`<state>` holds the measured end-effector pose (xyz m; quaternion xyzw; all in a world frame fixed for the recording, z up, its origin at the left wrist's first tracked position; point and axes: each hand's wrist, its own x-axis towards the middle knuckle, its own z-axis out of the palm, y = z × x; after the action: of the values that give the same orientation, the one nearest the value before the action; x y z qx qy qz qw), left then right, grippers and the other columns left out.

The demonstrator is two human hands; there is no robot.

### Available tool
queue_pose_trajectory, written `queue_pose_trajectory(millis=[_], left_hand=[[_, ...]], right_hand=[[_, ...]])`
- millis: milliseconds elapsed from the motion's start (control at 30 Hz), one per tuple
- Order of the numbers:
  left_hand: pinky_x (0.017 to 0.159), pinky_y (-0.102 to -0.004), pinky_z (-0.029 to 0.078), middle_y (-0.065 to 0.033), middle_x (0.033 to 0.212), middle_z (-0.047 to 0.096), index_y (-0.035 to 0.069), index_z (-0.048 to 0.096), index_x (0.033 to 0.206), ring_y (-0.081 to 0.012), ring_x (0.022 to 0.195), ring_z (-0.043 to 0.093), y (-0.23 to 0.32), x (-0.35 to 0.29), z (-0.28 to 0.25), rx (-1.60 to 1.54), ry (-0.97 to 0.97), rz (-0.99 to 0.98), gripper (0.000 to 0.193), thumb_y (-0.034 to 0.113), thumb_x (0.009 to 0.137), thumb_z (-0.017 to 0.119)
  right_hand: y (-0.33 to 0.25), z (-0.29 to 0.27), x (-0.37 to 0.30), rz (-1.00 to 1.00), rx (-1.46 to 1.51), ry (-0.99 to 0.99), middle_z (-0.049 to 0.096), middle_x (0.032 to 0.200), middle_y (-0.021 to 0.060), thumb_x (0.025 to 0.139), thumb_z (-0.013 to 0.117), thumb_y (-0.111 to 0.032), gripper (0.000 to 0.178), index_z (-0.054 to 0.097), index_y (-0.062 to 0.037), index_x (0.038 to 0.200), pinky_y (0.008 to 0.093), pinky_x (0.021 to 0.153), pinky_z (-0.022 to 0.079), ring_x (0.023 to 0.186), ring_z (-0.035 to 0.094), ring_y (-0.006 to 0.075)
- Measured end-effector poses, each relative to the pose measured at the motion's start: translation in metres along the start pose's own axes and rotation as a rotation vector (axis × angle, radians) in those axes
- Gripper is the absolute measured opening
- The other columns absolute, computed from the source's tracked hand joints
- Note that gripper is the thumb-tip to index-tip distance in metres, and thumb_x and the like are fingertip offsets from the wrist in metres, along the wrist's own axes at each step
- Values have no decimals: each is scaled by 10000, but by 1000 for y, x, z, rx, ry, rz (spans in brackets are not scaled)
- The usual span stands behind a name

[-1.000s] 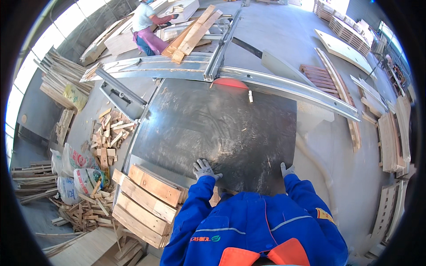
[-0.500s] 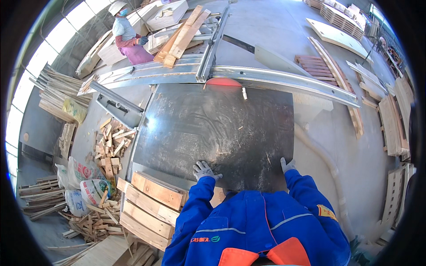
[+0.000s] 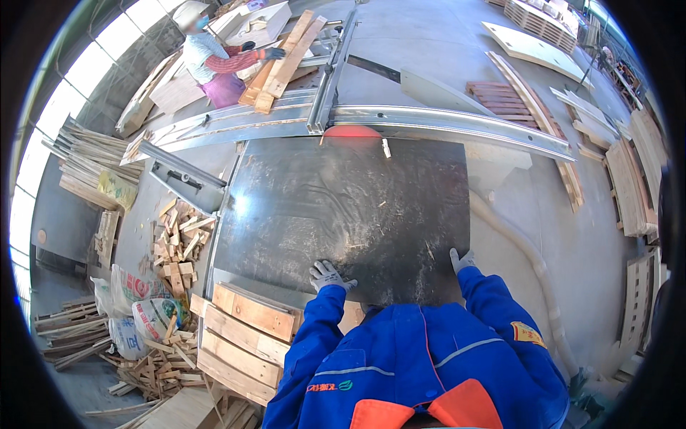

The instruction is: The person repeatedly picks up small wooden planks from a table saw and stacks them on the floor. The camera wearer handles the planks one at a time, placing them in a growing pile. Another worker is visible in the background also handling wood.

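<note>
Dark panel [image 3: 350, 214] has advanced toward the red blade guard [image 3: 351, 131]; my left hand [image 3: 327, 274] and right hand [image 3: 461, 259] press flat, fingers together, on its near edge—best feed evenly, square.

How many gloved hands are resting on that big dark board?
2. The left hand lies on the near edge of the dark board, left of middle; the right hand grips its near right corner.

Open passage is offered across the dark sheet [image 3: 343, 214] at frame centre, where only small chips are scattered; its upper edge is blocked by the red blade guard [image 3: 351, 131] and metal rail [image 3: 457, 125], its lower left by stacked planks [image 3: 246, 332]
</note>
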<state>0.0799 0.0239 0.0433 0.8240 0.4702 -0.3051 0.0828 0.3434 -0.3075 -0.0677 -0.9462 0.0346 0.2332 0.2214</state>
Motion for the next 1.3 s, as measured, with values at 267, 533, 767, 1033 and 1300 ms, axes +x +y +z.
queue_pose_trajectory(millis=[267,533,767,1033,1300], left_hand=[[1192,-524,228,-225,1628,132,36,127,1575,-445,1493,153,0,4,3,21,9,3,1275,758,695,701],[1198,-532,200,-223,1637,109,39,119,1580,-442,1500,130,0,7,7,-2,11,5,1272,764,704,690],[1203,-542,156,-227,1642,77,40,93,1585,-445,1508,73,-4,2,10,-94,20,-5,1308,733,680,736],[1204,-527,172,-218,1640,84,34,76,1582,-440,1505,98,4,14,18,13,30,-4,1369,790,641,721],[1185,-542,204,-207,1628,149,76,172,1575,-443,1493,130,-6,-1,10,-51,58,-18,1262,760,668,724]], right_hand=[[6,9,6,19,2,52,384,1472,346,866,558,-693,1031,286,85,1486,471,1152,330,1367,399,473],[0,1,-5,9,-7,31,401,1459,356,876,536,-704,1047,276,111,1479,451,1147,334,1360,410,472],[-11,-5,-15,-55,67,127,399,1464,353,838,650,-597,960,364,85,1450,475,1157,318,1368,397,470],[-13,-24,-23,8,93,25,397,1476,330,858,602,-644,968,350,67,1464,455,1150,323,1369,406,451],[-12,-5,-13,-7,-9,17,384,1481,343,864,579,-664,1001,321,87,1474,471,1153,321,1355,421,465]])
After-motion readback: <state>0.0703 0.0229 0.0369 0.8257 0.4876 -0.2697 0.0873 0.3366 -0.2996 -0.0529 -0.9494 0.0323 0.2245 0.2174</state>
